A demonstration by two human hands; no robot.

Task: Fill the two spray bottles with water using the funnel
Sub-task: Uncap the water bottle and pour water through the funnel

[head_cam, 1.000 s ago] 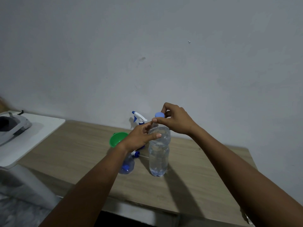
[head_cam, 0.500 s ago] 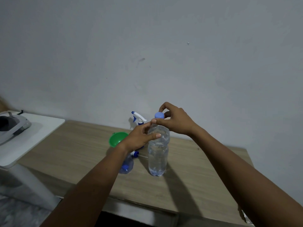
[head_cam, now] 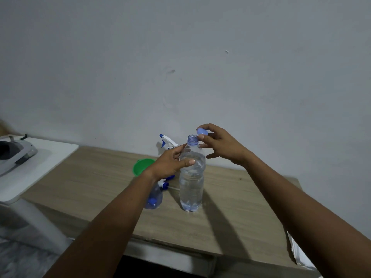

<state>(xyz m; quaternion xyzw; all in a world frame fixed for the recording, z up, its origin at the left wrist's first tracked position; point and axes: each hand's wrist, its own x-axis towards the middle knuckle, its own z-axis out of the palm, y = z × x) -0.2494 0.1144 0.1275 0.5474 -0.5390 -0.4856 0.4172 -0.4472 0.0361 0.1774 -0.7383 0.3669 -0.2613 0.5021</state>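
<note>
A clear plastic water bottle (head_cam: 191, 183) is standing upright near the middle of the frame on a light wooden table (head_cam: 96, 183), its neck open and uncapped. The left hand (head_cam: 170, 162) is gripping the bottle's shoulder, thumb across the front and fingers wrapping behind. The right hand (head_cam: 220, 145), just right of the neck, is pinching a light blue cap (head_cam: 202, 131) between thumb and forefinger, slightly above and to the right of the open mouth; the other fingers are spreading loosely.

A green funnel (head_cam: 141, 166) is sitting on the table left of the bottle, partly covered by the left wrist. One spray bottle (head_cam: 154, 197) is showing below the left forearm, at centre frame; its white and blue trigger head (head_cam: 165, 182) is lying beside the water bottle. Whether this head is attached cannot be determined. A second white and blue trigger sprayer (head_cam: 167, 141) is showing behind the left hand, against the wall (head_cam: 180, 57).

At the left edge of the frame, a grey device (head_cam: 14, 153) is resting on a white surface (head_cam: 40, 167) beside the table.
</note>
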